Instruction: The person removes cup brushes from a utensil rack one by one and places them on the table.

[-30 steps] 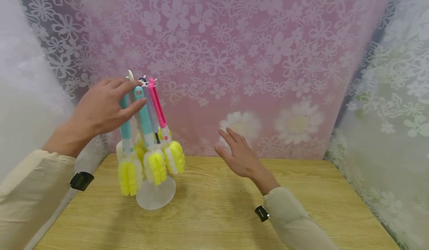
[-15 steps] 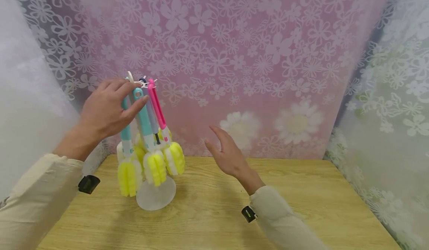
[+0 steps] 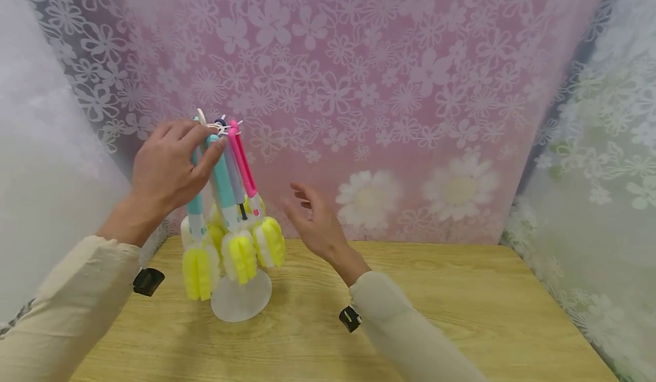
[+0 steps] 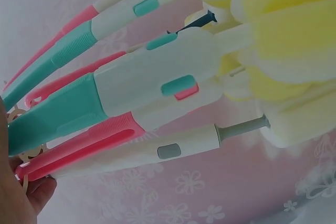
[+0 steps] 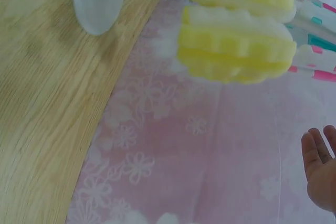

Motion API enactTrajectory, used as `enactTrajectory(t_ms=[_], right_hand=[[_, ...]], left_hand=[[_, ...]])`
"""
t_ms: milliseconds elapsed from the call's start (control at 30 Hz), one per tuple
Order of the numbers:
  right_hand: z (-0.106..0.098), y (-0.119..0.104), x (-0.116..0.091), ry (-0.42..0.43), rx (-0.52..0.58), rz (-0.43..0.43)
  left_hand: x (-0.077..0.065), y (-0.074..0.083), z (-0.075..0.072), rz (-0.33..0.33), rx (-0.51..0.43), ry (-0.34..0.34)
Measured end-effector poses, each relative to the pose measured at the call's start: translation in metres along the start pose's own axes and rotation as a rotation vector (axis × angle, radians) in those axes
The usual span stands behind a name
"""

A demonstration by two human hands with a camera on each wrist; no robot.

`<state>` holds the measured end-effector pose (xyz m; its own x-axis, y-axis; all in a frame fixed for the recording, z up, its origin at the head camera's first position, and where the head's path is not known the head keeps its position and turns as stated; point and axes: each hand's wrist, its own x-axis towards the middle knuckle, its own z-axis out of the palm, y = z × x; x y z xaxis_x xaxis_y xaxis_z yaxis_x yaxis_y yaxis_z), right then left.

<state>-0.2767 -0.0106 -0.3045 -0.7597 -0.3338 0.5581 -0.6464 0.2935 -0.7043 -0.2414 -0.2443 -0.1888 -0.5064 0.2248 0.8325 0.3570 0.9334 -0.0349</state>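
Several sponge bottle brushes hang heads-down from a white stand on the left of the table; its pale round base (image 3: 241,302) shows below. My left hand (image 3: 171,160) is at the top of the stand, thumb and forefinger about the end of a teal-handled bottle brush (image 3: 222,177). In the left wrist view, the teal handle (image 4: 63,116) runs into the hand at the left edge. A pink-handled bottle brush (image 3: 242,163) hangs just right of it. My right hand (image 3: 320,228) is in the air right of the brushes, fingers loosely bent, holding nothing.
The wood-grain table (image 3: 461,302) reaches back to a pink flowered backdrop (image 3: 328,86). Pale patterned curtains (image 3: 605,171) hang at both sides. Yellow-and-white sponge heads (image 3: 269,242) hang above the stand's base, and other brush handles crowd close around the left hand.
My right hand has moved left toward the brushes, and its fingers have bent a little more. The left hand stays at the stand's top while its wrist and forearm shift slightly right.
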Motion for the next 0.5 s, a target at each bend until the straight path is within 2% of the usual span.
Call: enactTrajectory(t_ms=[300, 500], right_hand=[[0.028, -0.014, 0.017, 0.009, 0.075, -0.001], [0.042, -0.024, 0.023, 0.055, 0.245, 0.059]], left_hand=[[0.000, 0.003, 0.007, -0.044, -0.006, 0.032], [0.002, 0.002, 0.009, -0.028, 0.012, 0.109]])
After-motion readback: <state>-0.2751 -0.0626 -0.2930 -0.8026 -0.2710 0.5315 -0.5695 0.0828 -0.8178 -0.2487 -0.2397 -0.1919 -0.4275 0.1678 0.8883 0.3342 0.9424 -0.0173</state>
